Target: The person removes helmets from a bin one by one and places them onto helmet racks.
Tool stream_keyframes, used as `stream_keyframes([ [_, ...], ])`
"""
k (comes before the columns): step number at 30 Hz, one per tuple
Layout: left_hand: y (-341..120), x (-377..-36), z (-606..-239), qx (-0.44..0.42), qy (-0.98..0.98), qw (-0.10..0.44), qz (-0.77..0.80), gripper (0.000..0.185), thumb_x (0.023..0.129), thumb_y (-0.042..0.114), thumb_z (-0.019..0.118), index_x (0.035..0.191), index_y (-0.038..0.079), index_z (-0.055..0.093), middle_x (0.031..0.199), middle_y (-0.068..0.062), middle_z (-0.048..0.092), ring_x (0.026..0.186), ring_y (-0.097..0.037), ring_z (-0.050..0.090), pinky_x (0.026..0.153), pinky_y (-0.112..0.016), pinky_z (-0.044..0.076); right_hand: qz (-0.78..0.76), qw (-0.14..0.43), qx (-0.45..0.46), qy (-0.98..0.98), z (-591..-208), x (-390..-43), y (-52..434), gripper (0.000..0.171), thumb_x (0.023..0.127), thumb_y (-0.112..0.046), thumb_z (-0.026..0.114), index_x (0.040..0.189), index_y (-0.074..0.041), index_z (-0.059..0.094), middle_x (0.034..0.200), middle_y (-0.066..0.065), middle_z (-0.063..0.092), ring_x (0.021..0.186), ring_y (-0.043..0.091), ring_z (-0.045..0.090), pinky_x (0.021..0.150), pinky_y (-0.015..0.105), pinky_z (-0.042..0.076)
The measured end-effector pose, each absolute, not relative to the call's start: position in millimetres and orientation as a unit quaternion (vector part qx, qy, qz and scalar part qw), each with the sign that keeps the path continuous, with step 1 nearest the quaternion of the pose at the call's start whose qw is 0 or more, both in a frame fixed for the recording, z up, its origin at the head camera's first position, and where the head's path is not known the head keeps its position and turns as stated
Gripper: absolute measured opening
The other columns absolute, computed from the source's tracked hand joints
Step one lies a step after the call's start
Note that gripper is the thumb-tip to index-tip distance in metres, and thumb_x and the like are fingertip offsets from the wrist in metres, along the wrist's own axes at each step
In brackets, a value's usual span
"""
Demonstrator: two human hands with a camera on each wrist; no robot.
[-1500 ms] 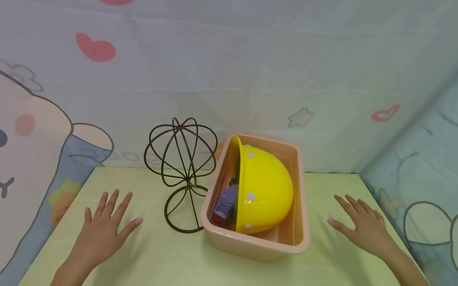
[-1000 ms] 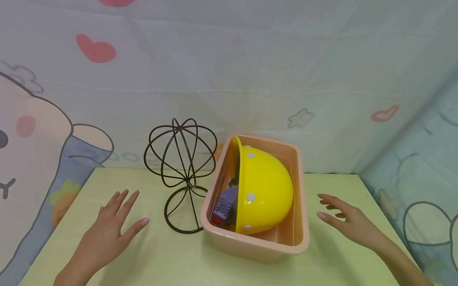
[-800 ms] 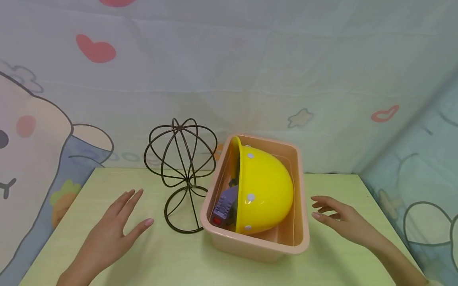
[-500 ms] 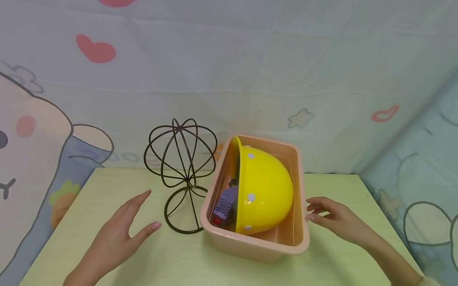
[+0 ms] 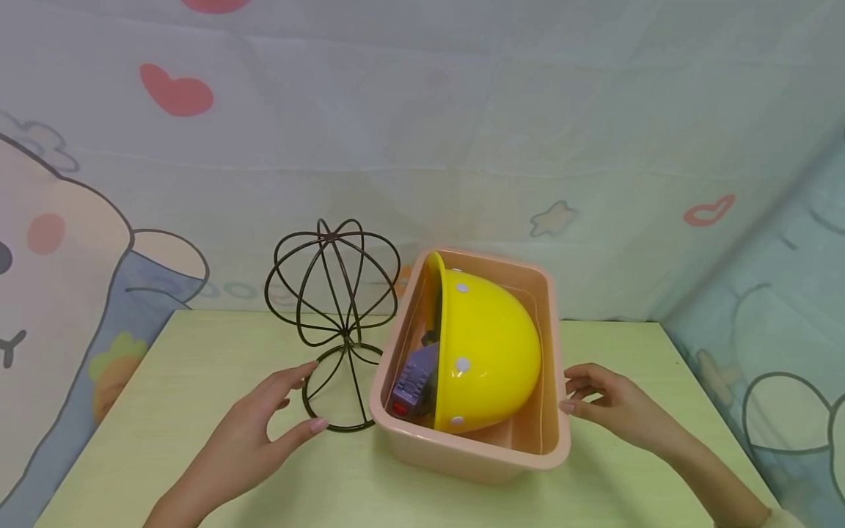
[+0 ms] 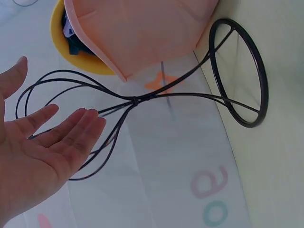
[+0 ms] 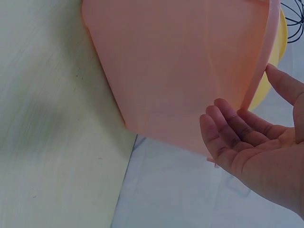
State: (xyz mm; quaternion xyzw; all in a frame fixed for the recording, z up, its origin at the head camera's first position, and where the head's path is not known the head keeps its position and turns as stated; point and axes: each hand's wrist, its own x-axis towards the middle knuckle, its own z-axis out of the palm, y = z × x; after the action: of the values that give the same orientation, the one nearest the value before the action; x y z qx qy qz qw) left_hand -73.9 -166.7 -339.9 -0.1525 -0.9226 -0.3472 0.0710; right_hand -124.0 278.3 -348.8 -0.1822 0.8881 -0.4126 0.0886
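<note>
"pale printed cloth (image 5: 462, 147) hangs behind a light tabletop (image 5: 343, 484), with a cartoon animal (image 5: 66, 293) on the left and a red heart (image 5: 177, 92) higher up. what stands on the tabletop?"

"a pink tub (image 5: 455, 458) stands against the far edge, a little right of the middle. inside it, a yellow helmet (image 5: 495, 352) with pale dots lies tipped on its side, dome toward the tabletop's right edge, hollow toward the left. a purple piece (image 5: 416, 381) with a red end shows beside the hollow, partly hidden by the helmet."

"and next to the tub?"

"a black wire stand (image 5: 346, 334), upright, just left of the tub, toward the far left corner. it has a round cage on top, a narrow waist and a ring for a base; the tub covers the ring's right part."

"how are the hands?"

"the left hand (image 5: 244, 440) is near the stand, thumb spread well apart from gently bent fingers. its fingertips overlap the base ring from above; i cannot tell whether they touch. the right hand (image 5: 614, 403) is at the tub's right wall, fingers loosely bent, thumb apart beside the rim. whether that thumb touches the rim, i cannot tell."
</note>
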Motion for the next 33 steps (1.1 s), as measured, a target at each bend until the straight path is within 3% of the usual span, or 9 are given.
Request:
stream_keyframes([
  [8,-150,-79,-338,-0.192,-0.904,0.064,-0.376,0.058,0.084,0.033,0.068,0.135,0.014,0.047,0.126,-0.002,0.055,0.098,-0.019,0.057,0.079,-0.041,0.049,-0.419,0.099,-0.189,0.883,-351,-124,278,0.034,0.09,-0.019,0.062,0.115,0.002,0.054,0.106,0.01,0.059,0.091,0.014,0.059,0.075,0.026,0.052],
  [15,-133,-84,-333,-0.176,-0.891,0.01,-0.418,0.06,0.084,0.04,0.067,0.134,0.015,0.047,0.128,-0.004,0.054,0.107,-0.024,0.056,0.082,-0.042,0.05,-0.417,0.102,-0.186,0.884,-352,-126,279,0.034,0.09,-0.02,0.063,0.114,0.003,0.054,0.106,0.011,0.059,0.091,0.013,0.059,0.075,0.026,0.052],
  [18,-126,-87,-331,-0.177,-0.891,0.0,-0.418,0.061,0.083,0.039,0.068,0.135,0.016,0.046,0.127,-0.004,0.054,0.102,-0.025,0.058,0.083,-0.043,0.049,-0.42,0.103,-0.191,0.881,-351,-127,278,0.034,0.09,-0.018,0.062,0.114,0.004,0.054,0.106,0.011,0.059,0.091,0.013,0.058,0.075,0.026,0.052],
  [26,-113,-92,-329,-0.197,-0.884,0.001,-0.423,0.063,0.083,0.037,0.069,0.136,0.013,0.045,0.129,-0.003,0.053,0.109,-0.023,0.053,0.089,-0.042,0.046,-0.415,0.103,-0.187,0.884,-351,-126,278,0.035,0.09,-0.02,0.063,0.113,0.003,0.054,0.104,0.011,0.059,0.09,0.012,0.059,0.074,0.026,0.052],
  [33,-100,-99,-323,-0.197,-0.888,-0.009,-0.415,0.062,0.084,0.04,0.067,0.137,0.018,0.045,0.133,0.001,0.049,0.115,-0.021,0.049,0.087,-0.044,0.045,-0.409,0.102,-0.186,0.888,-351,-126,278,0.035,0.09,-0.021,0.063,0.114,0.003,0.054,0.104,0.011,0.059,0.09,0.012,0.059,0.074,0.025,0.052],
])
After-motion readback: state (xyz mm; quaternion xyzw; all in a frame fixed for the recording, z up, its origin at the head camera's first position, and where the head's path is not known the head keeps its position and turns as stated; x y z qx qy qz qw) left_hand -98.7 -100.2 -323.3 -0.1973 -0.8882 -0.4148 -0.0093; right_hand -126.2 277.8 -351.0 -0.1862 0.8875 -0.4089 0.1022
